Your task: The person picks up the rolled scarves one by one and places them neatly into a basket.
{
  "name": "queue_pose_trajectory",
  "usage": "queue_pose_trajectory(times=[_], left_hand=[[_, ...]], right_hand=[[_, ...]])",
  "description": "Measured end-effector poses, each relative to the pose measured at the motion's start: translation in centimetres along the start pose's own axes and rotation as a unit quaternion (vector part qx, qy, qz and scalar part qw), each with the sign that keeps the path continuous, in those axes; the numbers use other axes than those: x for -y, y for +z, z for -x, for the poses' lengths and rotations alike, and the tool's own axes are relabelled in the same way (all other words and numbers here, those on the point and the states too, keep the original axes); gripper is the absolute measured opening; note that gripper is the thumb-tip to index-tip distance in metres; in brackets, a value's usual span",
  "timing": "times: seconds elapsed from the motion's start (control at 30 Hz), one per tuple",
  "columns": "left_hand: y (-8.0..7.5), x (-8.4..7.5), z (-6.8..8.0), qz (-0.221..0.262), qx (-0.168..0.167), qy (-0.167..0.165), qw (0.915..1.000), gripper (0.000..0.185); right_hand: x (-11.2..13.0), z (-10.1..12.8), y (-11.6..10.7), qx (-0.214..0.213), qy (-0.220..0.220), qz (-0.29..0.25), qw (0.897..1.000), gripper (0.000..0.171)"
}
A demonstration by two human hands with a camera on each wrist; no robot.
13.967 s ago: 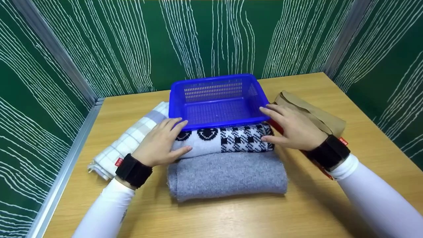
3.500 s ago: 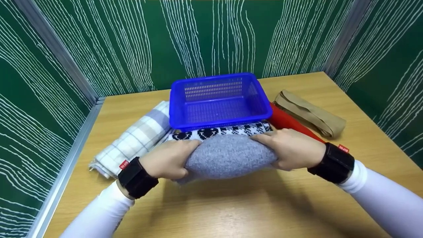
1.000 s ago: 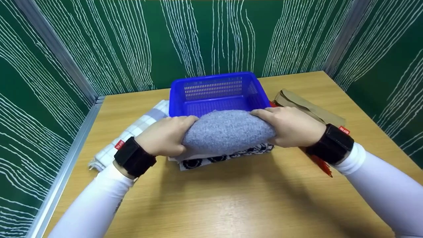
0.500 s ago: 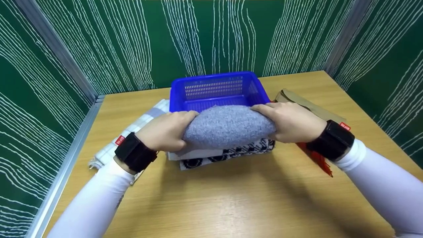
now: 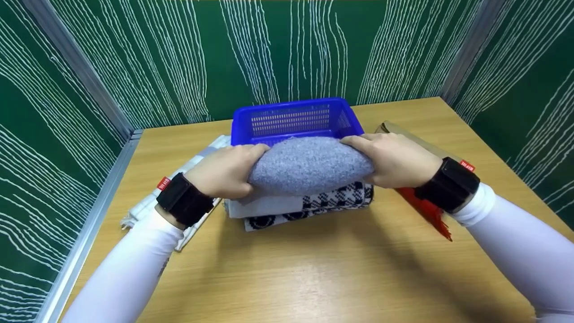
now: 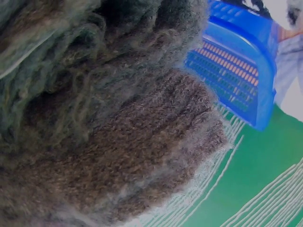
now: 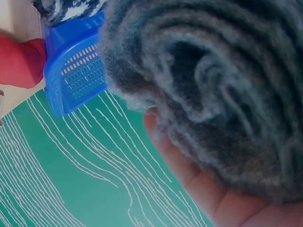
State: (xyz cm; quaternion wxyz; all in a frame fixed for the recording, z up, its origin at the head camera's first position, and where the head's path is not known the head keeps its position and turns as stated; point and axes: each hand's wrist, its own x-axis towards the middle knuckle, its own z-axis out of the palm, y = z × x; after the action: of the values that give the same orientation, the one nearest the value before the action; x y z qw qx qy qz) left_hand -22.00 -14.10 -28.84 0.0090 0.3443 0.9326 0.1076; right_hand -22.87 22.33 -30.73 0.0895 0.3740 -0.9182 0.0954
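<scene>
A rolled grey woollen scarf (image 5: 309,166) is held up by both hands, one at each end. My left hand (image 5: 226,172) grips its left end with the thumb underneath. At the right end, my right hand (image 5: 397,159) grips it the same way. The roll overlaps the front of a blue plastic basket (image 5: 287,106) in the head view. Below it lies a folded black-and-white patterned knit scarf (image 5: 336,199) against the basket. The right wrist view shows the spiral end of the roll with fingers (image 7: 189,172) along it. Grey wool fills most of the left wrist view.
A white checked cloth (image 5: 148,206) lies left of the basket, partly behind the left arm. On the right are a fringed red cloth (image 5: 421,206) and a tan roll (image 5: 415,137), both partly covered by the right hand. Green walls enclose the wooden table (image 5: 305,278).
The grey scarf, earlier lying on the table under open hands, was gripped and lifted. Over the last second both hands have carried it slightly farther toward the basket, uncovering more of the patterned scarf.
</scene>
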Motion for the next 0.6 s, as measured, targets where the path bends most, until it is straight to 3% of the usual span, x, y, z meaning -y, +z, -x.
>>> queue_pose_trajectory(times=[0.6], left_hand=[[-0.69, 0.19, -0.70, -0.008, -0.004, -0.006, 0.9999, 0.073]], right_hand=[[-0.43, -0.56, -0.69, -0.004, 0.009, 0.003, 1.000, 0.079]])
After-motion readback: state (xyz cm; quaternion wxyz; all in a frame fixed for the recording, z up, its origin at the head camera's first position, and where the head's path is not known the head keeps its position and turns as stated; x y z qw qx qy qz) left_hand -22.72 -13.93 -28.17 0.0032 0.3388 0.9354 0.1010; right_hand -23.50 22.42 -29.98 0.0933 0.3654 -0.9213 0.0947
